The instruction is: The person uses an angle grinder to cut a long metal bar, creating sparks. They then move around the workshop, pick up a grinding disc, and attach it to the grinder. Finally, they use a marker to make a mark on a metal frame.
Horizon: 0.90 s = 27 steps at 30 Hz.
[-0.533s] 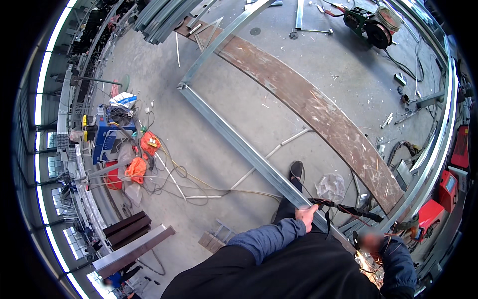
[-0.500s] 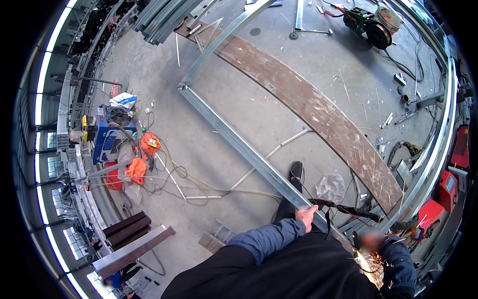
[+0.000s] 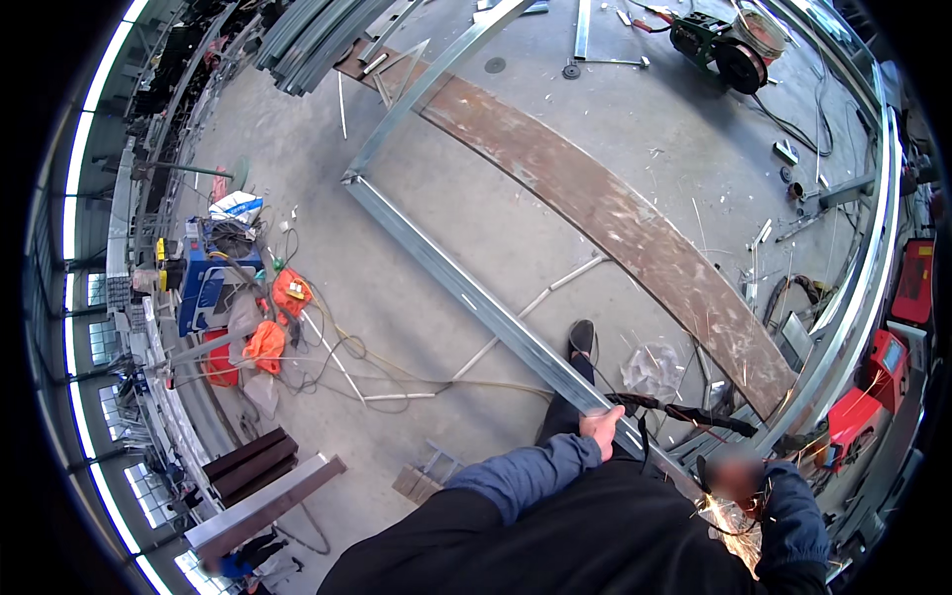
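A galvanized steel tube [image 3: 481, 307] runs diagonally from the far-left corner of a metal frame to my body. My left hand [image 3: 601, 430] is closed over its near part, thumb along the tube. At the tube's near end, on the right, is my right hand [image 3: 736, 470], blurred, around what looks like a dark angle grinder, mostly hidden. Bright sparks [image 3: 736, 535] stream down beside my right sleeve, and thin streaks fly up past it. Another frame tube [image 3: 426, 94] leads away from the far corner.
A long rusty steel plate [image 3: 615, 213] lies on the floor beyond the tube. Cables and orange bags [image 3: 264, 347] lie left, by a blue machine [image 3: 203, 278]. Red machines [image 3: 886, 370] stand right. My shoe [image 3: 582, 337] is below the tube. Brown beams [image 3: 263, 506] and a person [image 3: 238, 563] are lower left.
The whole view has shifted slightly, so the floor and frame sit a little further left. Both hands keep their places on the work, and sparks continue at my right hand.
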Available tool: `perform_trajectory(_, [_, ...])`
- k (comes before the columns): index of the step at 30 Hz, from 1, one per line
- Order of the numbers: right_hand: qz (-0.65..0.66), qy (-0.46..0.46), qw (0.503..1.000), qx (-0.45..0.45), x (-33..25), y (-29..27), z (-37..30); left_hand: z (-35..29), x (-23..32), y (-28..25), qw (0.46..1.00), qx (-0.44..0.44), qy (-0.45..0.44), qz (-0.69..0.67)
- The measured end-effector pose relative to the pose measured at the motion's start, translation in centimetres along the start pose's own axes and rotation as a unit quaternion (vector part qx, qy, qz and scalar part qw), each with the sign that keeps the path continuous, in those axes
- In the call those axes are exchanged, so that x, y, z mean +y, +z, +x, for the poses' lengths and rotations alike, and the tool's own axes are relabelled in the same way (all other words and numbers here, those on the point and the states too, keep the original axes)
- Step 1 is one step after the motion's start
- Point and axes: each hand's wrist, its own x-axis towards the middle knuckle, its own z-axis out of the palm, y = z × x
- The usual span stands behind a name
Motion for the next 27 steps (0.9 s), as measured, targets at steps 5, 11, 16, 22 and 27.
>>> perform_trajectory(5, [-0.007, -0.025, 0.999, 0.022, -1.5, 0.0, 0.3, 0.6, 0.1, -0.4, 1.0, -0.005, -0.025, 0.006])
perform_trajectory(11, [-0.081, -0.09, 0.986, 0.117, -4.5, -2.0, -3.1, -0.8, 2.6, -0.6, 0.995, -0.036, -0.05, 0.085])
perform_trajectory(16, [0.242, -0.028, 0.957, 0.157, -5.7, -5.6, -10.9, -1.3, 2.4, 0.5, 0.996, -0.045, -0.056, 0.055])
perform_trajectory(22, [0.259, -0.045, 0.949, 0.174, -3.8, -5.1, -12.2, 0.0, 2.1, 0.0, 0.992, -0.093, -0.07, 0.054])
perform_trajectory(27, [0.249, -0.057, 0.953, 0.164, -4.7, -4.6, -13.2, 2.4, 1.8, -1.7, 0.985, -0.113, -0.129, 0.035])
